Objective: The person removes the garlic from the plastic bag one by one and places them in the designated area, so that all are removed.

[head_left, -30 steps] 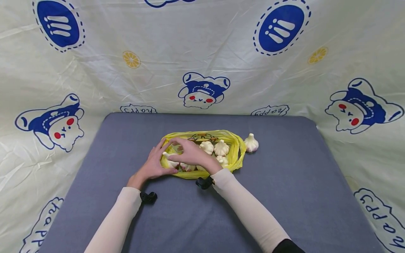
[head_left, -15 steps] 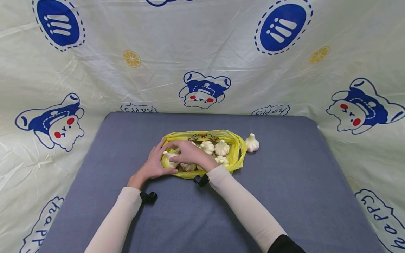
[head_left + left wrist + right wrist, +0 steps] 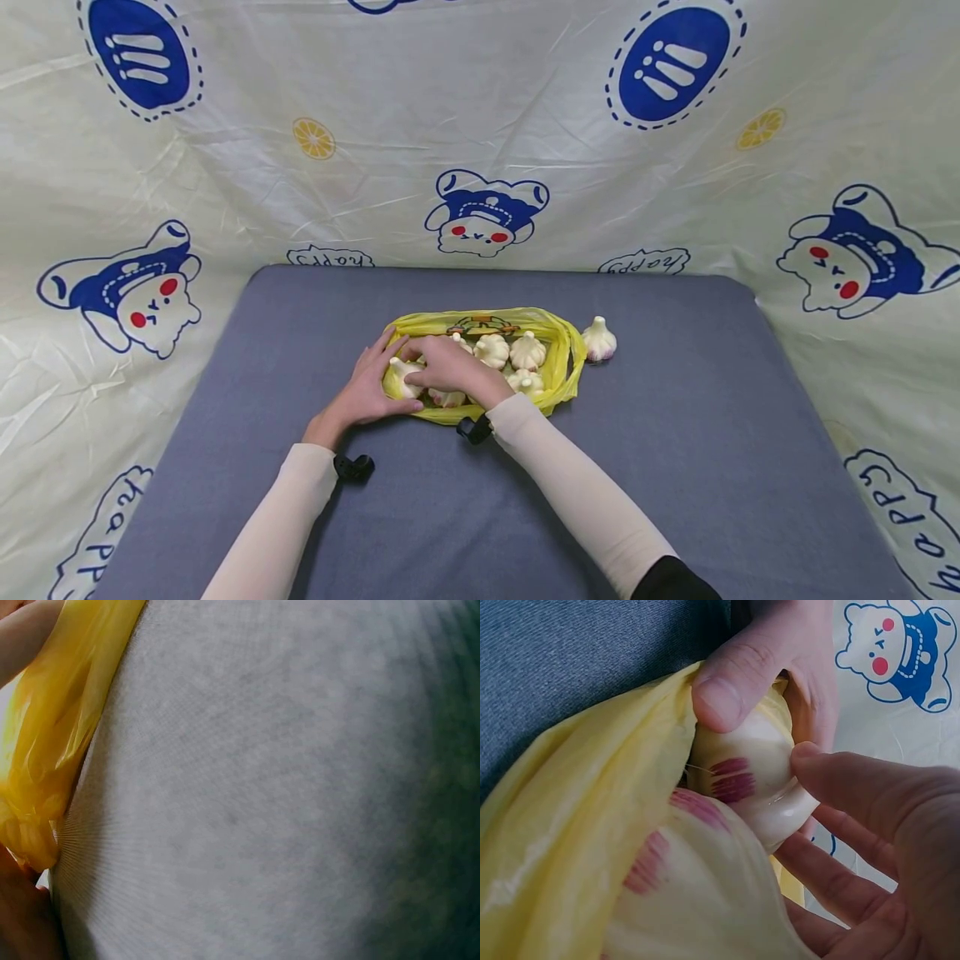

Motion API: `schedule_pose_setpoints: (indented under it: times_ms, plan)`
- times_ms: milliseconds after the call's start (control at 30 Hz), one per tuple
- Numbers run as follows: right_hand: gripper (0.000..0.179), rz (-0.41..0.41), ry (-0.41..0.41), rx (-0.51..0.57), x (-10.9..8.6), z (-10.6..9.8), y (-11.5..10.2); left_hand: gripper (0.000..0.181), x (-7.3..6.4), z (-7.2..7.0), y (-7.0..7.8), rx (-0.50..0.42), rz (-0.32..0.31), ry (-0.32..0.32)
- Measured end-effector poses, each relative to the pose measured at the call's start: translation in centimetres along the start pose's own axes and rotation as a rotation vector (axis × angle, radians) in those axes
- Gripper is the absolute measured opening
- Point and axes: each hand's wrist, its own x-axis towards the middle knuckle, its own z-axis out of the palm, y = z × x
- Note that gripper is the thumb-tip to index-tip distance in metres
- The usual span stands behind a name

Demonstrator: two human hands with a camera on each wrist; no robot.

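Observation:
A yellow plastic bag (image 3: pixel 564 360) lies on its base with its mouth spread, several garlic bulbs inside. My left hand (image 3: pixel 365 388) holds the bag's left end, thumb on the near side and fingers on the far side. Reaching in over the bag, my right hand (image 3: pixel 452 367) has thumb and fingers around a garlic bulb (image 3: pixel 757 776) at that end. In the right wrist view, the left thumb (image 3: pixel 720 701) also rests by this bulb and the bag's edge. A larger-looking purple-streaked bulb (image 3: pixel 697 881) lies beside it. The left wrist view catches mostly cloth.
One loose garlic bulb (image 3: pixel 598 340) stands outside the bag, close to its right end. Grey-blue cloth (image 3: pixel 660 467) covers the table. A white printed sheet (image 3: pixel 495 108) hangs behind and along both sides.
The right hand has shifted slightly within the bag, its thumb and fingers drawing closer at the left-end bulb. Left hand and loose bulb keep their places.

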Motion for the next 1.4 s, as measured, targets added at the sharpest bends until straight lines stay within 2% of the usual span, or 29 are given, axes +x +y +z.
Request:
schedule_pose_setpoints:
  times_ms: [433,867,1133,1400]
  plan:
    - [0.028,-0.008,0.027,0.011,-0.2,-0.1,0.0,0.115,0.0,-0.1,0.1,0.001,-0.008,-0.01]
    - [0.03,0.027,0.1,0.164,-1.1,-0.8,0.3,0.114,0.0,0.0,0.2,-0.008,-0.007,-0.003]
    - [0.032,0.004,0.202,0.291,-2.5,-2.0,0.1,0.112,0.1,0.1,0.2,-0.004,0.001,0.007]
    - [0.035,-0.012,0.335,0.387,-4.9,-3.7,0.5,0.113,0.1,0.1,0.2,0.012,-0.008,-0.006]
